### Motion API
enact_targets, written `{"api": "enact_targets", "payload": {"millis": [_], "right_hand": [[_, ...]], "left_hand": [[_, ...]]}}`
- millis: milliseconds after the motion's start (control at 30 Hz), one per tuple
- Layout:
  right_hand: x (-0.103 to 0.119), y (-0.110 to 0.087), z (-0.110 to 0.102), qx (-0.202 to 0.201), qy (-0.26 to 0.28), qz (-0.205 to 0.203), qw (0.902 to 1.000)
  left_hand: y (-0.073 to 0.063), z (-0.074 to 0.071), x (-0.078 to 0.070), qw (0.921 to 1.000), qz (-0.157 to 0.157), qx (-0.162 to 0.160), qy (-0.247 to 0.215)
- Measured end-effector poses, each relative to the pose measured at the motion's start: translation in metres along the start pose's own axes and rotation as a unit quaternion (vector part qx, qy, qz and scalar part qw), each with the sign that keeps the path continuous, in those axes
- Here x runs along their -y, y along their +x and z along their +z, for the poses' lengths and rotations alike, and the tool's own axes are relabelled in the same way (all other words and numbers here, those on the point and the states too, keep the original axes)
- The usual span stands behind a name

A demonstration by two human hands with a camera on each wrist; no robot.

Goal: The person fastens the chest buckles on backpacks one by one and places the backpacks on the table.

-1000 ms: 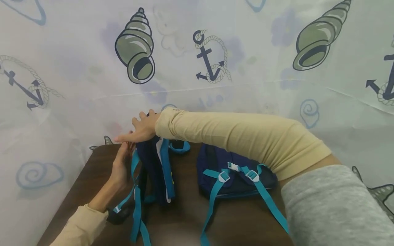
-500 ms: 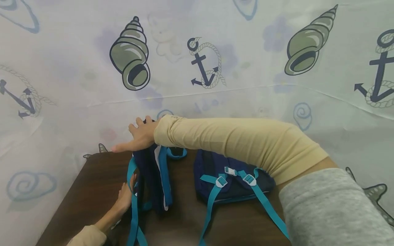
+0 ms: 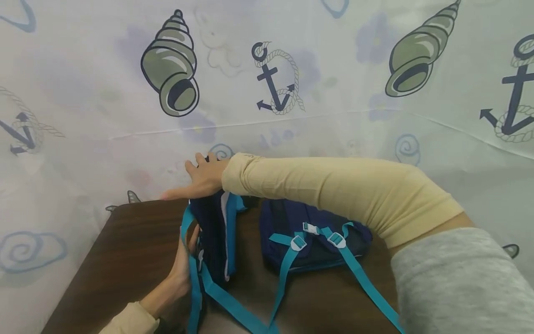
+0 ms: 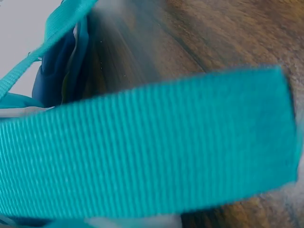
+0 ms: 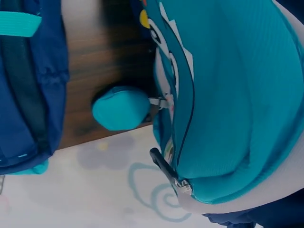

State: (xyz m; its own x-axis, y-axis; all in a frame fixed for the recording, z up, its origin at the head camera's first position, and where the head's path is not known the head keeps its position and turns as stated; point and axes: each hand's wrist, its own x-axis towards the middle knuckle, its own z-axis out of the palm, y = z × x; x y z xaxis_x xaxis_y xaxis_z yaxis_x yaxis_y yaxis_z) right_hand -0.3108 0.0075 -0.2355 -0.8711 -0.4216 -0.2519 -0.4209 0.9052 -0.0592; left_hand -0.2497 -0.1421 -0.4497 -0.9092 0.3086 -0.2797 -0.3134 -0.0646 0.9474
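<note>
A small navy and teal backpack (image 3: 210, 241) stands upright on the left, its back with the teal straps turned toward my left hand. My right hand (image 3: 202, 178) rests on its top, fingers spread and thumb pointing left. Low at the strap side, my left hand (image 3: 181, 266) has its fingers extended up beside the backpack, partly behind a strap. One wide teal strap (image 4: 142, 152) fills much of the left wrist view. The right wrist view shows the teal front panel (image 5: 232, 95), a black zipper pull (image 5: 164, 164) and a small round teal pouch (image 5: 121, 108) hanging alongside.
A second navy backpack (image 3: 288, 218) lies to the right with its teal straps trailing toward me, partly under my right sleeve (image 3: 317, 181). Both bags are on a dark wooden table (image 3: 137, 232). A patterned cloth (image 3: 333, 93) hangs behind it.
My left hand has come down from beside my right hand to the backpack's lower strap side. One loose strap now slants rightward across the table. My right hand stays on top.
</note>
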Motion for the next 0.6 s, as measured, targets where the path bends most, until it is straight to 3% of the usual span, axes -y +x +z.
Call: {"api": "enact_targets", "payload": {"millis": [133, 400, 600], "right_hand": [[-0.018, -0.004, 0.002, -0.002, 0.017, -0.002, 0.9998], [-0.067, -0.017, 0.020, -0.036, 0.094, -0.016, 0.9948], [-0.083, -0.021, 0.049, -0.093, 0.165, -0.026, 0.9815]], "left_hand": [[0.001, 0.002, -0.002, 0.9991, 0.000, -0.020, 0.036], [0.000, 0.007, -0.007, 0.9988, 0.013, 0.022, 0.041], [-0.003, 0.007, -0.008, 0.9984, -0.010, 0.018, 0.052]]}}
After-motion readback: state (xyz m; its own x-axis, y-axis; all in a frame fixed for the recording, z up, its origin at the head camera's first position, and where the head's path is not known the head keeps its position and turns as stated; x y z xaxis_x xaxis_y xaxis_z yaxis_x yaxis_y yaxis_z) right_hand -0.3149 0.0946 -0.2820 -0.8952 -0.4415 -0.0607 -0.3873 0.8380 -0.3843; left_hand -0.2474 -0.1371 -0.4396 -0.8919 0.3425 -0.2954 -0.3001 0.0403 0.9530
